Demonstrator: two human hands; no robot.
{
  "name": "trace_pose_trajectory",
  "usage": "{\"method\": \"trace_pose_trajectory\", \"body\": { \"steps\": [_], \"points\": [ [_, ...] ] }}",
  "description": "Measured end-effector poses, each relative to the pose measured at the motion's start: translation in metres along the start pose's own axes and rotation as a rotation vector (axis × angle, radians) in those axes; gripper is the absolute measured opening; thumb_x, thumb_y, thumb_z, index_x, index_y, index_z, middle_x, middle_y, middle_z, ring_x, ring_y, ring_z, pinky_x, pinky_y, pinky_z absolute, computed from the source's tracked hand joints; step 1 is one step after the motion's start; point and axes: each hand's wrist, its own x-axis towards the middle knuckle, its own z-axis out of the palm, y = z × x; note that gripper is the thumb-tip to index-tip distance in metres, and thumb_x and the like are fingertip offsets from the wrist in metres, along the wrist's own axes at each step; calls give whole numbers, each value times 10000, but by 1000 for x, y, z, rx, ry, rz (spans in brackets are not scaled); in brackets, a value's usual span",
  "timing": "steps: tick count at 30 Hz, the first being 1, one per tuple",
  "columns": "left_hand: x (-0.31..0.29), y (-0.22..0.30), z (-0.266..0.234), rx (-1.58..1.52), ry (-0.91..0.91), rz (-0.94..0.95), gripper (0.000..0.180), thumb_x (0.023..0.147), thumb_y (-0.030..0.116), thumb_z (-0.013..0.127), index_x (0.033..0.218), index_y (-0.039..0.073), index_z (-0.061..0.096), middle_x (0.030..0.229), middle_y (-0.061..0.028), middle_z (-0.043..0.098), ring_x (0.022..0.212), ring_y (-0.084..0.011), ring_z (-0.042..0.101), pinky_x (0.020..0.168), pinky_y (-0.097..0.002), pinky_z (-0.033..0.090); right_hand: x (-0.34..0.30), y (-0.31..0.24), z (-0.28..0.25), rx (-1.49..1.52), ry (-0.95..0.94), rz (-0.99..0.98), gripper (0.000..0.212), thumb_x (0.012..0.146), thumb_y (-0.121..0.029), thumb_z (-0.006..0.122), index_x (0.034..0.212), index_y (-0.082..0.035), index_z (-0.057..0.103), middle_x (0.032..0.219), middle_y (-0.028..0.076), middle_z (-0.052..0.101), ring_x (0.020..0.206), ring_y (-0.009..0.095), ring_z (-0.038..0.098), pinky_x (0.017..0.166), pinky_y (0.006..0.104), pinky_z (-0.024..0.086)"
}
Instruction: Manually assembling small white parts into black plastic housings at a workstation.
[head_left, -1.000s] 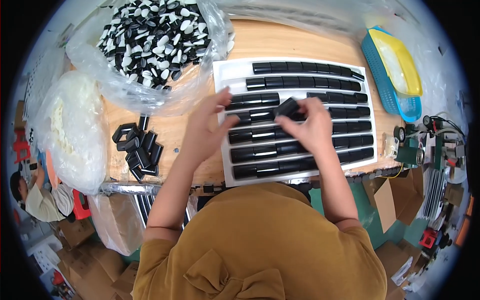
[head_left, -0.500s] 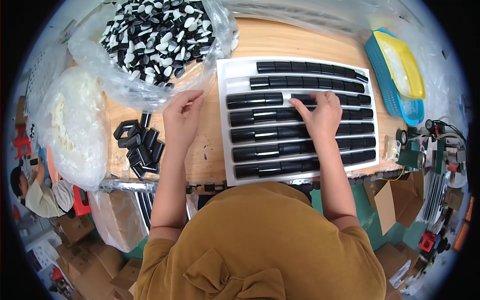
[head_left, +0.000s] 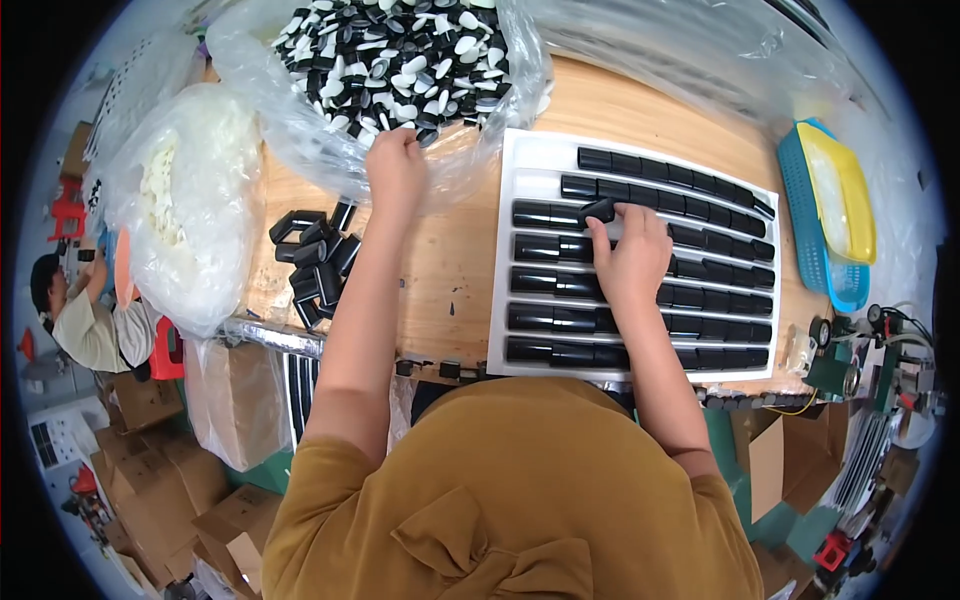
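Observation:
My right hand (head_left: 636, 258) is closed on a small glossy black piece (head_left: 600, 210), tilted above the third row from the far side. Beneath it lies a white tray (head_left: 538, 155) with several ridged rows of black pieces (head_left: 555, 280), placed end to end. My left hand (head_left: 397, 170) reaches the near edge of a heap of small black and white oval-ended pieces (head_left: 400, 65) in a clear plastic bag (head_left: 240, 75). Its fingers are pinched together there; what they hold, if anything, is hidden.
Loose black shells (head_left: 318, 262) lie left of my forearm. Beside them bulges a clear bag of whitish pieces (head_left: 170, 210). Yellow (head_left: 850, 200) and blue (head_left: 796, 180) baskets stand right of the tray, near a gauge-fitted device (head_left: 835, 365). Another person (head_left: 85, 320) sits far left.
My left hand has moved from beside the tray away from me to the heap. My right hand now shows a black piece raised and tilted in its fingers. The whole view has shifted.

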Motion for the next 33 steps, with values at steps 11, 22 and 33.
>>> {"method": "trace_pose_trajectory", "body": {
  "steps": [11, 22, 33],
  "points": [
    [7, 3, 14, 312, -35, 25, 354, 774, 301, 722, 966, 15, 645, 851, -147, 677, 743, -337, 654, 657, -431, 520, 11, 17, -3, 456, -63, 190, 236, 781, -82, 709, 949, -39, 549, 778, 33, 577, 685, 135, 537, 643, 253, 450],
    [-76, 118, -72, -1279, -636, -487, 279, 926, 68, 574, 1178, -49, 599, 953, -115, 676, 793, -161, 663, 717, -263, 514, 21, -23, -48, 1411, -224, 399, 292, 868, -18, 628, 1159, -1, 602, 912, 19, 654, 799, 72, 591, 698, 213, 473],
    [-84, 136, -75, -1281, -731, -432, 300, 919, 108, 605, 1177, -45, 609, 930, -105, 676, 789, -148, 658, 714, -258, 518, 19, -23, -62, 1392, -239, 410, 270, 866, -24, 633, 1135, -3, 616, 906, 20, 657, 790, 64, 588, 694, 208, 473]
  ]
}}
